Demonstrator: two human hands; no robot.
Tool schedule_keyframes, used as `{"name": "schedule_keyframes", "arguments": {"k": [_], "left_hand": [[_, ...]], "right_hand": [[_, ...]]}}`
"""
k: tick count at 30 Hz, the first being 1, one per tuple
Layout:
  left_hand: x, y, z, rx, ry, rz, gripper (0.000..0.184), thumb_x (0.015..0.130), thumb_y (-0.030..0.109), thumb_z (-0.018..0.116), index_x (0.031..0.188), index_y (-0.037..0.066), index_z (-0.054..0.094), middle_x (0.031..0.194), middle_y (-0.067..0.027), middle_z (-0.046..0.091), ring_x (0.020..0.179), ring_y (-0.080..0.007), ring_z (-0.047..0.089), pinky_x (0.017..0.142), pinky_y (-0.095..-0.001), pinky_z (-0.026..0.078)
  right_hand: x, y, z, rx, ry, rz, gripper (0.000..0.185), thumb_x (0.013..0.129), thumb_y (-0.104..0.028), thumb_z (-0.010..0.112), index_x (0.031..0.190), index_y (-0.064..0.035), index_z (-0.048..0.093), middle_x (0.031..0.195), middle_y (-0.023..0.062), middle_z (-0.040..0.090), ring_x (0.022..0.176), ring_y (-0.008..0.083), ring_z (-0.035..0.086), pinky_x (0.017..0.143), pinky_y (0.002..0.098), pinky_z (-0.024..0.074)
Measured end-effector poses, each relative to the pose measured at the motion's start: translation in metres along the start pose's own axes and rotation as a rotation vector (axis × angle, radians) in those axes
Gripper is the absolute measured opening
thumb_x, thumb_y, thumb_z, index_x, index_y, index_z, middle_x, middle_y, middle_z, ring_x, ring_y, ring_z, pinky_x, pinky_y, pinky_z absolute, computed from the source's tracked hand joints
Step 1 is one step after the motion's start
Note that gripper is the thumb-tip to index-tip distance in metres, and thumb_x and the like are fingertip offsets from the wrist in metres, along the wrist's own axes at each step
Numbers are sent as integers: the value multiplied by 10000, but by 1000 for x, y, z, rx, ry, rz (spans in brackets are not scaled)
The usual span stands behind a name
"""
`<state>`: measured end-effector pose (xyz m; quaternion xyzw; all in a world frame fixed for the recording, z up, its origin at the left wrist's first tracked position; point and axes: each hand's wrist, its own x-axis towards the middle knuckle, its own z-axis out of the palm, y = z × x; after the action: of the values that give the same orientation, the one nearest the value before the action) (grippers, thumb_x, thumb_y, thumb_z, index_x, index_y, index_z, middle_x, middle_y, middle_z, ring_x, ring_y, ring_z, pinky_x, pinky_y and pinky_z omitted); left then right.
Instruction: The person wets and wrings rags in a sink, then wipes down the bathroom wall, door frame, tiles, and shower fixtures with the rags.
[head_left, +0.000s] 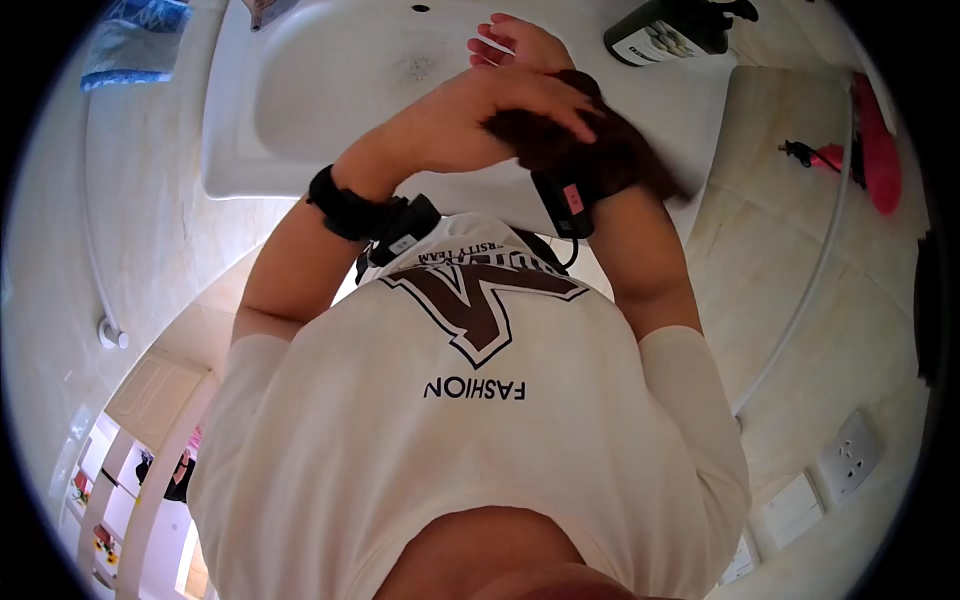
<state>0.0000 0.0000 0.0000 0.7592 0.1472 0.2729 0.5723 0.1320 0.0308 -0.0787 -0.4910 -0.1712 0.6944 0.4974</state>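
Observation:
My left hand (465,115) reaches across to the right and is closed on a dark brown cloth (600,140). The cloth lies over my right wrist and forearm, and its lower right end is smeared by motion. Beyond it, my right hand (525,42) is held over the sink (330,110) with fingers loosely curled and apart, nothing visible in them. A black strap with a small device (405,225) sits on my left wrist. Another black device (565,200) with a pink label is on my right forearm, partly under the cloth.
A dark pump bottle (670,35) stands at the basin's upper right. A blue cloth (135,45) hangs at the upper left. On the right wall side are a pink object (878,145), a white rail (815,270) and a wall socket (850,455).

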Motion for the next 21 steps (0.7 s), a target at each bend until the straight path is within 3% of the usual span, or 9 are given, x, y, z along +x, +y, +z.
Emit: {"name": "schedule_keyframes", "arguments": {"k": [2, 9, 11, 12, 14, 15, 17, 20, 21], "left_hand": [[-9, -6, -8, -96, -6, -31, 455, 692, -158, 460, 1021, 40, 705, 1171, -151, 638, 1107, -280, 576, 1012, -379, 396], [-55, -61, -6, 121, -83, -627, 351, 714, -83, 519, 992, 29, 702, 1021, -128, 681, 881, -252, 635, 830, -326, 490], [-76, -84, -5, 356, -123, -721, 286, 834, 75, 575, 1105, 49, 664, 1002, -78, 677, 823, -207, 635, 775, -334, 512], [-81, -83, -9, 353, -136, -716, 286, 834, 75, 575, 1105, 49, 664, 1002, -78, 677, 823, -207, 635, 775, -334, 512], [-93, -76, -15, -288, 372, -825, 333, 866, 106, 535, 1181, 34, 614, 1010, -49, 668, 844, -183, 632, 771, -300, 515], [-93, -77, -21, -245, 514, -662, 349, 883, 115, 541, 1216, 18, 579, 1029, -38, 656, 872, -152, 632, 761, -287, 527], [-79, -58, -31, -475, 677, -655, 352, 886, 87, 545, 1233, 40, 564, 1038, -49, 655, 847, -128, 628, 703, -258, 534], [-39, -6, -15, -565, 646, -422, 394, 876, 39, 543, 1269, 54, 530, 1028, -52, 656, 827, -111, 626, 657, -248, 537], [-32, -10, -8, -387, 511, -272, 427, 878, 19, 534, 1296, 103, 511, 1019, -40, 656, 801, -108, 634, 615, -238, 538]], "right_hand": [[7, -5, -2, 146, 57, 160, 274, 915, -136, 557, 1145, 2, 501, 1057, 138, 570, 943, 304, 613, 797, 391, 537], [28, -18, -32, 525, 36, 131, 234, 871, -67, 571, 1085, 14, 524, 1043, 160, 582, 917, 307, 593, 861, 409, 508], [56, 0, -58, 497, -106, 62, 661, 895, -250, 633, 1459, -100, 322, 1388, 221, 401, 1251, 303, 428, 1084, 511, 313], [55, -1, -61, 502, -95, 55, 661, 895, -250, 633, 1459, -100, 322, 1388, 221, 401, 1251, 303, 428, 1084, 511, 313], [52, -4, -57, 408, -55, 19, 633, 918, -265, 602, 1451, -59, 329, 1369, 234, 413, 1258, 335, 417, 1068, 500, 330], [41, -9, -48, 404, -55, 19, 633, 918, -265, 602, 1451, -59, 329, 1369, 234, 413, 1258, 335, 417, 1068, 500, 330], [11, -18, -20, 260, 129, -8, 229, 884, -74, 547, 1098, 9, 544, 1046, 150, 587, 942, 303, 596, 851, 384, 511], [17, 8, -12, -56, 90, -17, 317, 873, -116, 599, 1156, 5, 526, 1057, 140, 581, 933, 290, 600, 806, 372, 516], [23, 24, -21, -43, -53, -66, 382, 836, -121, 633, 1188, -19, 524, 1093, 129, 586, 998, 266, 588, 857, 365, 493]]}}
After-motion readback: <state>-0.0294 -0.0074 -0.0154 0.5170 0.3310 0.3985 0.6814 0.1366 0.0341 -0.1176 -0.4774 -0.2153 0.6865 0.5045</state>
